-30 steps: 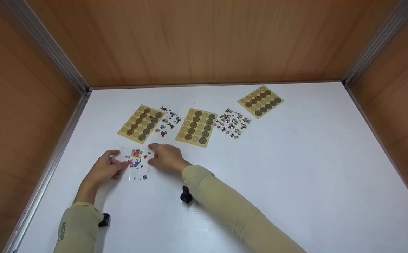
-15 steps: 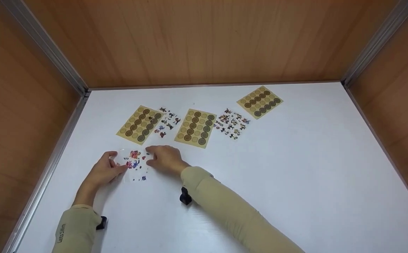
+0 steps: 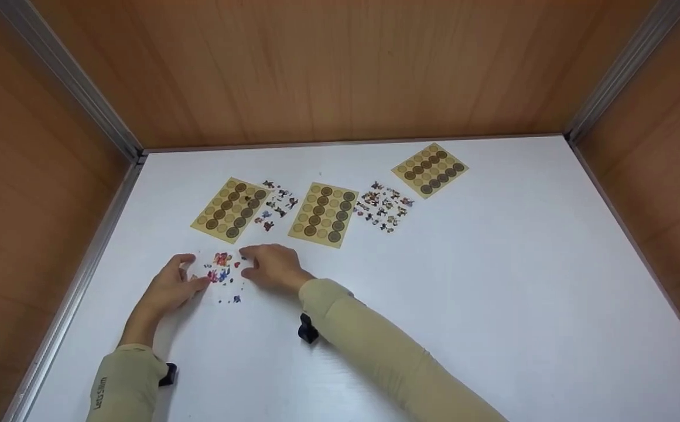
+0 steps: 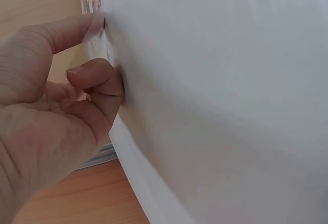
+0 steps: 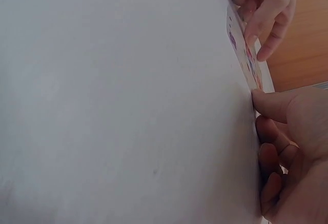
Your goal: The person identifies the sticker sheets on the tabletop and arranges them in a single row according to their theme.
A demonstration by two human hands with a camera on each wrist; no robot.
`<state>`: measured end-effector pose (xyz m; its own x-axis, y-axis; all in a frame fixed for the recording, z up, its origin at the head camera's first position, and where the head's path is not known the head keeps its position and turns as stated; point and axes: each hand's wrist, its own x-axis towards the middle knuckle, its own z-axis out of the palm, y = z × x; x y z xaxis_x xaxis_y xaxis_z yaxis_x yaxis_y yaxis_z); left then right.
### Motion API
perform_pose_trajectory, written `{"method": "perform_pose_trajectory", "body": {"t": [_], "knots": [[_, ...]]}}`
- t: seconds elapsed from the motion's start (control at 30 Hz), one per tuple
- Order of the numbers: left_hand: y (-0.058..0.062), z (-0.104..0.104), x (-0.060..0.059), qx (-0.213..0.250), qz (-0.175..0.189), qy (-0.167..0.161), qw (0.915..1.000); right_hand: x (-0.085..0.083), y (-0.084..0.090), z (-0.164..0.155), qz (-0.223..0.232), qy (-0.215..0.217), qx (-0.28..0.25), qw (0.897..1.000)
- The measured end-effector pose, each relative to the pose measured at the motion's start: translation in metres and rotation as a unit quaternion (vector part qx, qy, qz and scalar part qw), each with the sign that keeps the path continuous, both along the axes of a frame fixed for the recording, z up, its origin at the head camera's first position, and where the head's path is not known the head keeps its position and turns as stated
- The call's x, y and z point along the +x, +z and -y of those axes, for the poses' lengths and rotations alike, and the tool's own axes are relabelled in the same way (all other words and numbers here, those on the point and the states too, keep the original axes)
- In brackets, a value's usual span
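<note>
A clear sticker sheet (image 3: 221, 275) printed with small colourful cartoon figures lies on the white table between both hands. At its left side, my left hand (image 3: 170, 287) has the thumb resting on the sheet and the index finger reaching to the far left corner. Its other fingers are bent under, touching the tabletop in the left wrist view. My right hand (image 3: 275, 266) is at the sheet's right edge, index fingertip at the far corner and thumb a little nearer. In the right wrist view the right thumb presses down at the sheet (image 5: 237, 42), with the other fingers bent against the table.
Beyond the hands lie a left gold sheet of round stickers (image 3: 230, 210), a middle gold sheet (image 3: 323, 215) and a right gold sheet (image 3: 430, 170). Two more clear figure sheets, one left (image 3: 278, 205) and one right (image 3: 384, 206), sit between them. Wooden panels (image 3: 340, 70) wall the table.
The clear sheet and my right hand have shifted very slightly left. My left thumb has come a little toward the near side. The head view has also drifted slightly.
</note>
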<state>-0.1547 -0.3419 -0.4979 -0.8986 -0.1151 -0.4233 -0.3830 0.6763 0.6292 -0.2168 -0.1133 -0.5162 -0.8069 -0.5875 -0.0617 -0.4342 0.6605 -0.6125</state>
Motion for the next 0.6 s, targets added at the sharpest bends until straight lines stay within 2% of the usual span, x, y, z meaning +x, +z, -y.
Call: {"method": "perform_pose_trajectory", "body": {"t": [0.17, 0.3, 0.37, 0.47, 0.53, 0.6], "knots": [[0.001, 0.001, 0.0, -0.002, 0.005, 0.0, 1.0, 0.001, 0.0, 0.001, 0.004, -0.001, -0.006, 1.0], [0.006, -0.004, -0.003, -0.033, 0.0, 0.003, 0.9994, 0.0, 0.001, 0.002, 0.014, -0.006, -0.006, 1.0], [0.011, -0.011, -0.005, -0.056, -0.018, 0.0, 0.9983, -0.003, 0.003, 0.002, 0.03, -0.011, -0.008, 0.999], [0.021, -0.026, -0.009, -0.079, -0.07, -0.01, 0.9944, -0.009, 0.009, -0.001, 0.079, -0.027, -0.033, 0.996], [0.026, -0.038, -0.013, -0.077, -0.105, -0.015, 0.9913, -0.017, 0.013, -0.003, 0.101, -0.045, -0.064, 0.992], [0.028, -0.05, -0.019, -0.067, -0.129, -0.022, 0.9892, -0.026, 0.018, -0.007, 0.099, -0.06, -0.088, 0.989]]}}
